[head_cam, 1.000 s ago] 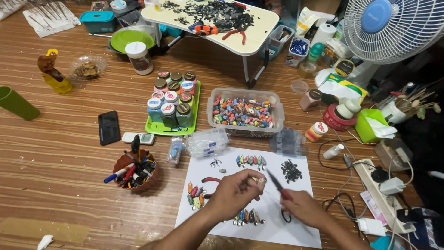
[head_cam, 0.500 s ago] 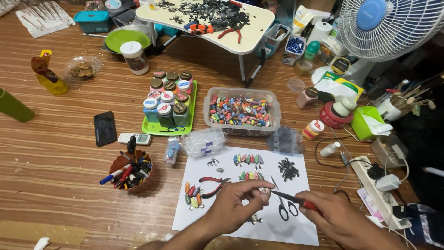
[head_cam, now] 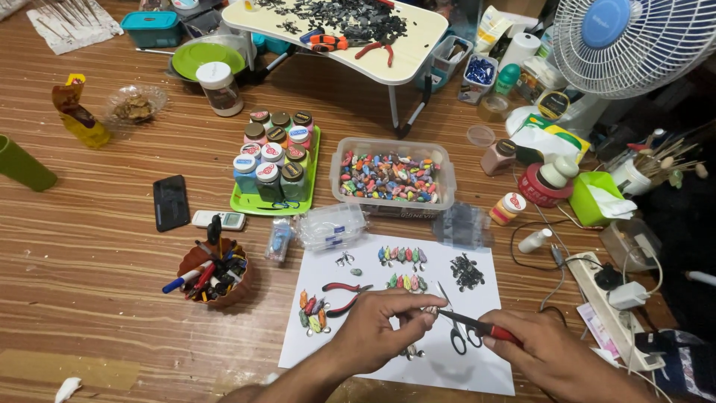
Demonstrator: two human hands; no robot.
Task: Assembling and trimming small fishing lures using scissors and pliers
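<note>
1. A wooden floor (head_cam: 89,298) strewn with craft supplies is seen from above, with a white paper sheet (head_cam: 388,373) laid on it under the hands
2. A small metal piece (head_cam: 431,309) is pinched between thumb and fingertips of the left hand (head_cam: 384,328), closed on it
3. Red-handled pliers (head_cam: 473,325) are gripped in the closed right hand (head_cam: 556,358), their tips touching the pinched piece
4. Black scissors (head_cam: 456,332) lie on the sheet just below the grip, partly hidden by the pliers
5. Rows of small colourful lures (head_cam: 401,256) are laid just beyond the grip, red-handled cutters (head_cam: 343,295) to its left
6. A clear plastic box (head_cam: 393,179) of painted pieces is set farther beyond
</note>
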